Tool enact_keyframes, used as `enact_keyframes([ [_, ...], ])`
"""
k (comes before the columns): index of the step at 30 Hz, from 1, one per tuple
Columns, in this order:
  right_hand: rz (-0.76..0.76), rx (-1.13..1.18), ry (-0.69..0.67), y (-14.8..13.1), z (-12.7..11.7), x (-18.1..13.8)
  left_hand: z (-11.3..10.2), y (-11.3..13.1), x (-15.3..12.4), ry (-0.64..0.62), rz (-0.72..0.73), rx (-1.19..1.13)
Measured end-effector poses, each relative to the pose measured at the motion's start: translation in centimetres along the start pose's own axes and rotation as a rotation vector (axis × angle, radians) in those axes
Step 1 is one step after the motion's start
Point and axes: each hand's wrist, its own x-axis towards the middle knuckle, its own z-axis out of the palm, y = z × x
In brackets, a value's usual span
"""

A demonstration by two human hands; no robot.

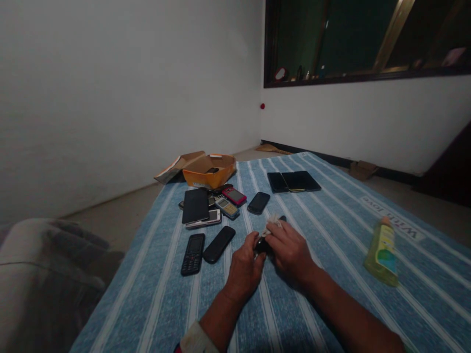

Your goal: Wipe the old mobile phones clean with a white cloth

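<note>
Over the middle of the striped cloth, my left hand (245, 268) pinches the near end of a small black mobile phone (261, 244), mostly hidden by my fingers. My right hand (291, 251) is closed on a crumpled white cloth (273, 223) and presses it against the phone. Just left of my hands lie a black phone face down (220, 244) and a black keypad phone (193, 254). Beyond my hands rests a dark phone (258, 202).
A pile holds a black flat case (195, 206), a pink phone (234, 195) and a blue-grey keypad phone (227, 207). Behind it stands an open orange box (209, 178). Dark flat devices (294, 181) lie far right. A yellow-green bottle (383, 252) lies on the striped cloth (331, 230).
</note>
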Motion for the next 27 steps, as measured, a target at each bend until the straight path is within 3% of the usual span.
enact_keyframes([
  [5, 0.116, -0.068, 0.009, 2.9, -0.6, -0.1, 0.2, -0.1, 0.0, -0.001, -0.004, 0.016],
  [11, -0.065, 0.033, 0.004, -0.8, -0.4, 0.1, 0.1, -0.1, -0.1, 0.007, 0.027, 0.055],
  [14, -0.084, 0.051, -0.013, -1.7, -0.1, 0.1, 0.1, -0.2, -0.2, 0.008, 0.025, 0.077],
  [22, 0.133, -0.043, -0.058, 2.8, -0.5, -0.2, 0.0, 0.1, 0.1, -0.027, 0.017, 0.066],
  [27, 0.201, -0.049, -0.001, 4.1, -0.6, -0.3, 0.0, 0.1, 0.1, -0.027, 0.023, 0.070],
])
